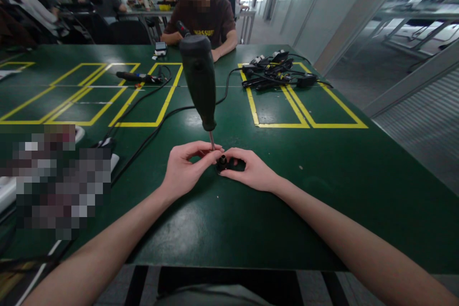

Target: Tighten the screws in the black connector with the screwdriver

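My left grip [184, 169] is pinching the thin metal shaft of the screwdriver [201, 81] near its lower end, and my right grip [253, 172] is pinching the small dark round part [223, 162] from its other side, with thumb and forefinger forming a ring. The part is sitting low at the counter [287, 234], between both grips, just to the right of the shaft. The screwdriver is standing nearly upright, its long axis leaning so that the top is going leftward; the left grip is being nearer to it. The handle is looking matte and dark, wide above and narrowing to a collar. The part is showing a brassy, hollow mouth; the smooth green counter is reflecting pale light.
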{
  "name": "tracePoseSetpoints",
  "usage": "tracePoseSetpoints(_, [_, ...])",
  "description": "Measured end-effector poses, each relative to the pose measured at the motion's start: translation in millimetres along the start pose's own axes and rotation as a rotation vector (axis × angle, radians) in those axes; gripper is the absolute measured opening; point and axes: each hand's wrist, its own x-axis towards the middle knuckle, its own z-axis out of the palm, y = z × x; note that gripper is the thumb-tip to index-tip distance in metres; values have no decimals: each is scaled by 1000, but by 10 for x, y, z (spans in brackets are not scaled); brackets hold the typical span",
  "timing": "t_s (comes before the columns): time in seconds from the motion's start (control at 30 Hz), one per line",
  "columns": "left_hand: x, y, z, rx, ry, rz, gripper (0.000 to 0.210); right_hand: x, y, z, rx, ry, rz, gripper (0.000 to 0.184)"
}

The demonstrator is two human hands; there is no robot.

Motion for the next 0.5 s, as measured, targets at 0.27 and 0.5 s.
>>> tracePoseSetpoints(0.27, [7,-27,-7,34,3,21,11,-1,10,10,-53,21,-15,21])
tracePoseSetpoints(0.5, [-1,-9,-5,34,34,-1,10,-1,13,8,-47,19,-29,22])
